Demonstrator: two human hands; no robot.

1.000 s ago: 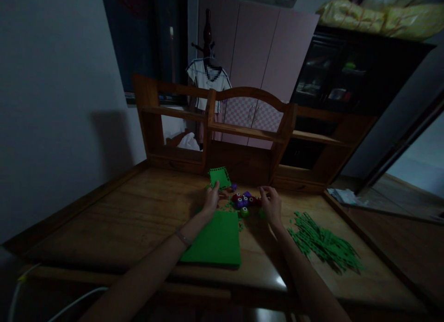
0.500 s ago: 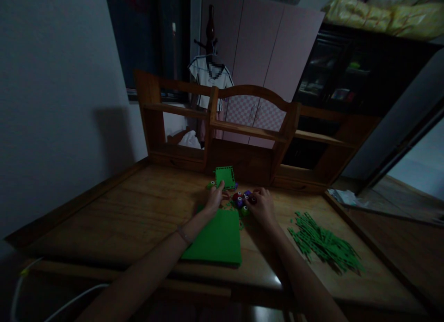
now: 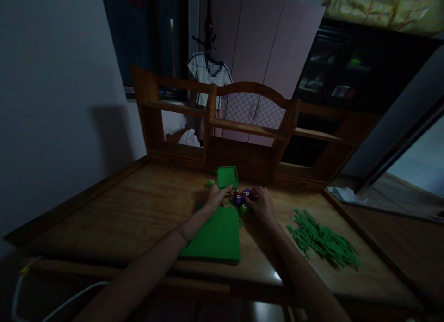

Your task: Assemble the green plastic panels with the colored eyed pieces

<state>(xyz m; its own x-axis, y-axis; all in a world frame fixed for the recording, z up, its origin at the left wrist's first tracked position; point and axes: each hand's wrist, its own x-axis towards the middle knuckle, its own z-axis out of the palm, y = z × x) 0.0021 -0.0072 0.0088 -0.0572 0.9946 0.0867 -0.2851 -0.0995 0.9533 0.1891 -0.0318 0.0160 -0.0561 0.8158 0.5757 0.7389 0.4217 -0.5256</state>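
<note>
My left hand (image 3: 215,198) lies flat on the desk, its fingertips at the lower edge of a small green square piece with notched edges (image 3: 227,176). Just to its right is a cluster of small red, purple and green round pieces (image 3: 240,197). My right hand (image 3: 263,205) rests at the right side of this cluster, fingers curled over a dark red piece (image 3: 254,197). A large green sheet (image 3: 215,236) lies under and in front of my left wrist. The light is dim, so the finer grip is hard to see.
A heap of thin green strips (image 3: 322,241) lies on the wooden desk (image 3: 132,211) at the right. One green round piece (image 3: 210,183) sits left of the small square. A wooden shelf unit (image 3: 249,127) stands along the desk's back edge.
My right hand has moved left onto the cluster of round pieces. My left hand has shifted slightly forward, and the small green square now lies further right, at its fingertips.
</note>
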